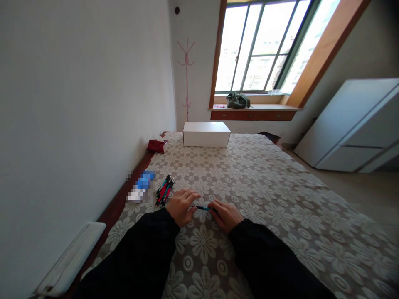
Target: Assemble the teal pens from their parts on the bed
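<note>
Head view looks down a long bed covered by a beige spread with a white flower pattern, running from the person's sleeves to the far wall under a window. A white cabinet stands well apart on the right, beside the bed. At the far end of the bed lies a white box, shut, with a red cloth near its left corner at the bed's edge. On the window sill rests a dark green bag, and a thin pink coat stand stands in the corner. Along the left wall, near the sleeves, a white flat device lies at the bed's side. Further up that edge lies a blue and white pack, blurred, and just beside it a bundle of pens, red, teal and black, lying close together.

Both arms wear black sleeves. The left hand and the right hand rest low on the spread, near each other, with a single teal pen between them. Each grip is closed on one end of that pen, fingertips pinching it, so it lies roughly level just above the spread, near the bundle.
</note>
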Action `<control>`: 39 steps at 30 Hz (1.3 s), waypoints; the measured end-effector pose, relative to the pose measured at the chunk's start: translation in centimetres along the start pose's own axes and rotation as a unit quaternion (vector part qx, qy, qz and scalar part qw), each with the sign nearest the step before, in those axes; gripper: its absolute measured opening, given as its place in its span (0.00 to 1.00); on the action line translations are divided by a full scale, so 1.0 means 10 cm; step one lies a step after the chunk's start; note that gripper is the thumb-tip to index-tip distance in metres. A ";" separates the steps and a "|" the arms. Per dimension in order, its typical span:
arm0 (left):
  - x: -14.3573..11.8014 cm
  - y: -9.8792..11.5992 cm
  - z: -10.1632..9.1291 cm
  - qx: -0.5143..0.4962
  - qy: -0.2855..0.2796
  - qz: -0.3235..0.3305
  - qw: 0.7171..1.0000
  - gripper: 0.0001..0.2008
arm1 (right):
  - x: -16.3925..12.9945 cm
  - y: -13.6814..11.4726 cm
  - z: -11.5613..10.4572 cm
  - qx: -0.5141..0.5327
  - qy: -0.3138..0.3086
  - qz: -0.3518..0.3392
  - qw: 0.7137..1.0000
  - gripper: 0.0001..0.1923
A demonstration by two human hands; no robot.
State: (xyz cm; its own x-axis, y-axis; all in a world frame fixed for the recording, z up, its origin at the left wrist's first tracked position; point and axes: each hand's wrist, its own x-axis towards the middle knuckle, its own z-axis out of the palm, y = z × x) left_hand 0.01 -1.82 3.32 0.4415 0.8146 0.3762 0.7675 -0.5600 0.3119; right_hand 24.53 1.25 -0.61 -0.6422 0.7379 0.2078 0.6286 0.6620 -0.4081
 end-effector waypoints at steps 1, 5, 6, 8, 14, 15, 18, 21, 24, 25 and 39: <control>-0.01 0.05 0.04 -0.012 -0.025 0.006 1.000 0.19 | -0.01 -0.01 0.00 -0.003 -0.007 -0.013 1.000 0.14; -0.05 0.12 0.17 -0.037 -0.090 -0.005 0.995 0.08 | -0.04 -0.05 -0.02 -0.005 -0.024 -0.032 0.999 0.13; -0.06 0.12 0.19 -0.044 -0.093 -0.008 0.995 0.07 | -0.05 -0.05 -0.02 -0.008 -0.028 -0.038 0.999 0.14; -0.06 0.12 0.20 -0.059 -0.091 -0.015 0.994 0.05 | -0.06 -0.06 -0.02 -0.014 -0.032 -0.047 0.998 0.15; -0.07 0.10 0.25 -0.099 -0.078 -0.015 0.992 0.05 | -0.06 -0.04 0.02 -0.018 -0.010 -0.026 0.999 0.20; -0.07 0.09 0.26 -0.105 -0.078 -0.008 0.991 0.07 | -0.06 -0.03 0.02 -0.018 -0.006 -0.023 1.000 0.20; -0.09 0.03 0.30 -0.083 -0.070 -0.023 0.994 0.17 | -0.06 -0.03 0.02 -0.024 0.000 -0.007 1.000 0.20; -0.12 -0.09 0.30 -0.015 -0.059 -0.075 0.995 0.28 | -0.06 -0.03 0.02 -0.022 0.000 -0.003 1.000 0.19; -0.12 -0.23 0.24 0.024 -0.042 -0.135 0.990 0.33 | -0.07 -0.01 0.03 -0.010 0.000 0.003 1.000 0.17; -0.11 -0.26 0.22 0.028 -0.037 -0.146 0.988 0.32 | -0.07 -0.01 0.04 -0.006 -0.001 0.007 1.000 0.17; -0.03 -0.44 -0.16 0.084 0.057 -0.147 0.984 0.18 | -0.07 0.00 0.03 -0.003 0.012 0.022 1.000 0.14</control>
State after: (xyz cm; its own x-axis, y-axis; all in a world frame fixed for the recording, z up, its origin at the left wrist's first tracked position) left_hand -4.27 0.17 3.21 0.1423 0.9101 0.3892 0.9241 -0.2630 0.2772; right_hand 24.84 0.65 -1.02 -0.6029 0.7696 0.2105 0.6592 0.6291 -0.4119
